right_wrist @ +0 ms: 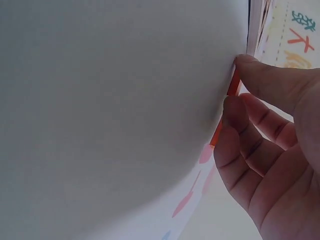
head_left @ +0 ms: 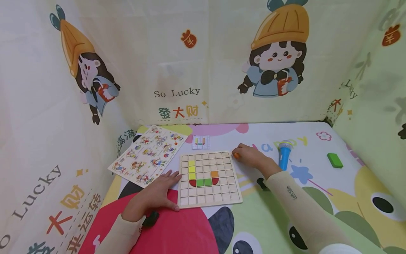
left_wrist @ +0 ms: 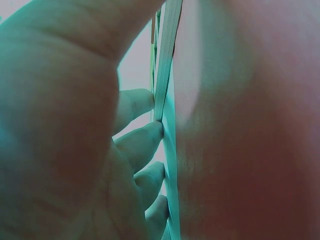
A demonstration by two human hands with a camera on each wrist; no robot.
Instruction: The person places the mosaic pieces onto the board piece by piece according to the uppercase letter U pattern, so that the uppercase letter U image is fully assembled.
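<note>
A square wooden grid board [head_left: 210,179] lies on the table with colored tiles forming a U shape. Yellow tiles [head_left: 191,169] make the left side, green tiles [head_left: 203,182] and two rounded red tiles [head_left: 215,181] the bottom, and one orange tile [head_left: 214,174] the right side. My left hand [head_left: 161,190] rests along the board's left edge, fingers spread; in the left wrist view its fingertips [left_wrist: 159,131] touch the board's side. Just off the board's upper right corner, my right hand [head_left: 250,156] pinches an orange piece [right_wrist: 234,82] low over the table, partly hidden by the fingers.
Behind the board lies a small pattern card [head_left: 201,142] showing a similar U. A sheet of cartoon figures [head_left: 148,155] lies to the left. A blue toy microphone [head_left: 284,155] is beside the right forearm, and a green block [head_left: 334,160] lies farther right. Printed cloth walls surround the table.
</note>
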